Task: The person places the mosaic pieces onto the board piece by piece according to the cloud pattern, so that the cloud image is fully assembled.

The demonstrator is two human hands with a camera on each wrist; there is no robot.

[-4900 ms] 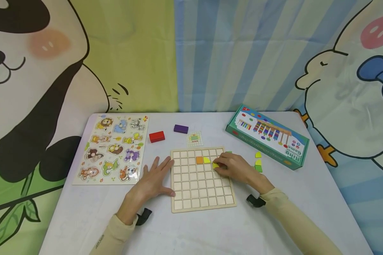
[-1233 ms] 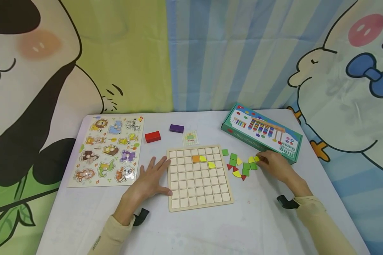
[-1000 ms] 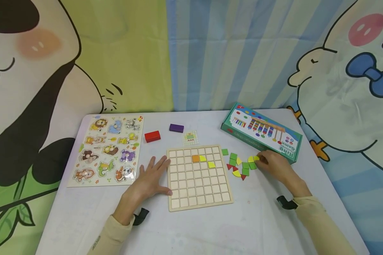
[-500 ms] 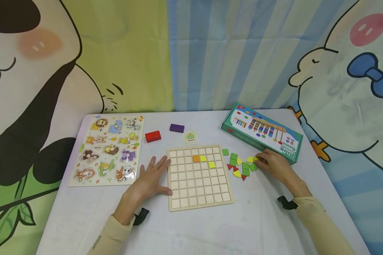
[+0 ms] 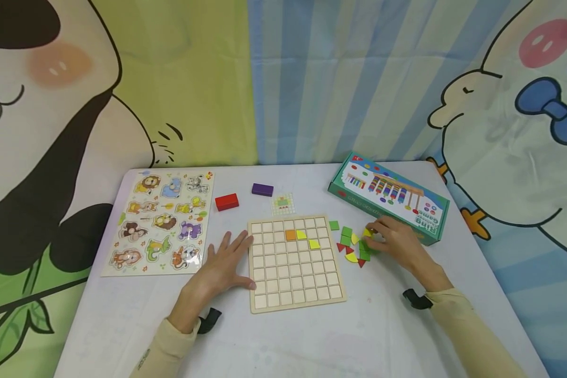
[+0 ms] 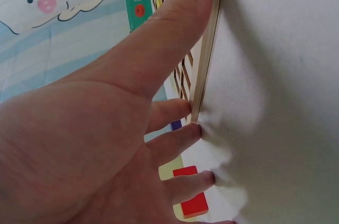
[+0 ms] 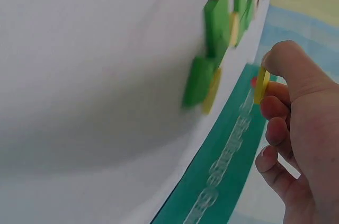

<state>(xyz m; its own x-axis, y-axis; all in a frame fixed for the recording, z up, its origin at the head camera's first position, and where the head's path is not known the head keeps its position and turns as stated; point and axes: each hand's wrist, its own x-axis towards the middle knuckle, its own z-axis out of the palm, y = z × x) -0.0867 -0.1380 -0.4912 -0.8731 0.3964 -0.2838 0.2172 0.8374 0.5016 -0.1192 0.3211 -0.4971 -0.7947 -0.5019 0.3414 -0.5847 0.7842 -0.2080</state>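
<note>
My left hand (image 5: 223, 268) lies with spread fingers along the left edge of a wooden grid board (image 5: 283, 310); thumb and fingertips touch its side in the left wrist view. One orange square tile (image 5: 290, 235) and two yellow tiles (image 5: 314, 244) sit in the board's upper cells. To the right of the board, my right hand (image 5: 397, 241) pinches a small yellow tile (image 7: 261, 85) between thumb and index finger, raised over loose tiles. Those include green squares (image 5: 346, 235), red triangles (image 5: 361, 263) and yellow rounded pieces (image 5: 352, 258); the hand partly covers some.
Behind the board lie a small pattern card (image 5: 283, 203), a red block (image 5: 227, 202) and a purple block (image 5: 262, 189). An animal puzzle board (image 5: 160, 231) is at the left. A green game box (image 5: 387, 197) stands close behind the right hand.
My right hand has left the board, where a yellow tile stays, and gone to the loose tiles. Within the last second it has shifted slightly left with a yellow tile. The left hand stays put.
</note>
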